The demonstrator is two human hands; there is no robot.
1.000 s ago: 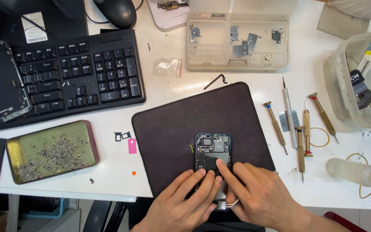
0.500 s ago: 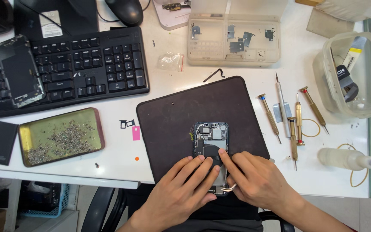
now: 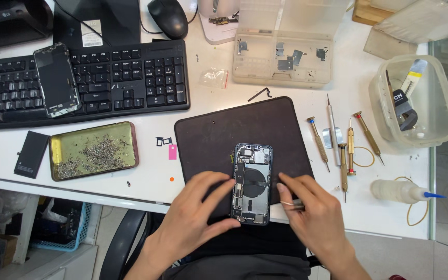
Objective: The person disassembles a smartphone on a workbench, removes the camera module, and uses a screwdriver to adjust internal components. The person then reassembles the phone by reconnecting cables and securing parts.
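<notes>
The mat (image 3: 219, 137) is dark brown, almost black, on a white desk (image 3: 208, 98). The opened phone (image 3: 252, 184) has a dark blue frame, with black and silver parts inside. The tweezers (image 3: 292, 204) are silver. The keyboard (image 3: 105, 83) is black with white lettering, and the mouse (image 3: 168, 16) is black. The tray (image 3: 93, 150) is brass-gold with a reddish rim (speckled with silver-grey screws). A pink tab (image 3: 172, 152) lies beside the mat. The screwdrivers (image 3: 343, 148) are gold and silver, some tipped blue or red. The bottle (image 3: 400, 191) is white with a blue nozzle.
</notes>
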